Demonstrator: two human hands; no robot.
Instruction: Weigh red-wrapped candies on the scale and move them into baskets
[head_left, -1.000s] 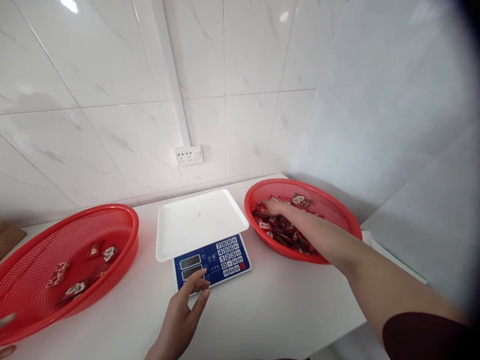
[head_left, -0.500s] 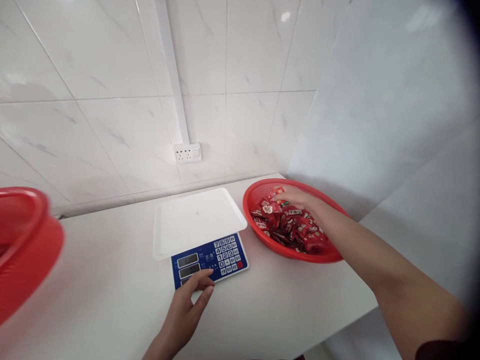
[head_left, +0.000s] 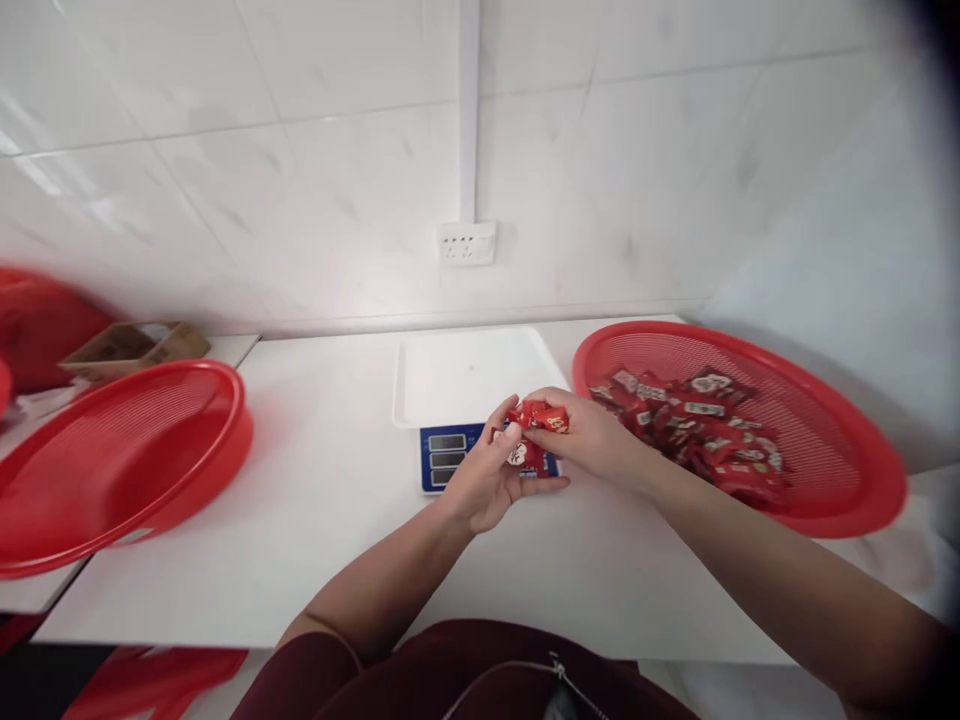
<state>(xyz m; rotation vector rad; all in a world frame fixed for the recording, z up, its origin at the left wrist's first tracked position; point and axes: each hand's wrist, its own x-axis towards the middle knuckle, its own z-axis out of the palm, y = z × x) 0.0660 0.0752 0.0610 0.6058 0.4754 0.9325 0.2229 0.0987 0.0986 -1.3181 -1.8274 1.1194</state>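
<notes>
I judge one handful of red packets (head_left: pixel 520 455) gathered, the left hand (head_left: pixel 487 482) and right hand (head_left: pixel 592 432) gripping it in their fingers, the scale (head_left: pixel 471 375) at their eleven o'clock, many more left in the basket (head_left: pixel 862 475) at three.

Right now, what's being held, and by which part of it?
Small red packets. The left-hand grip cups them; the right-hand grip pinches the upper ones. Exact contact edges can't be told: fingers cover them.
</notes>
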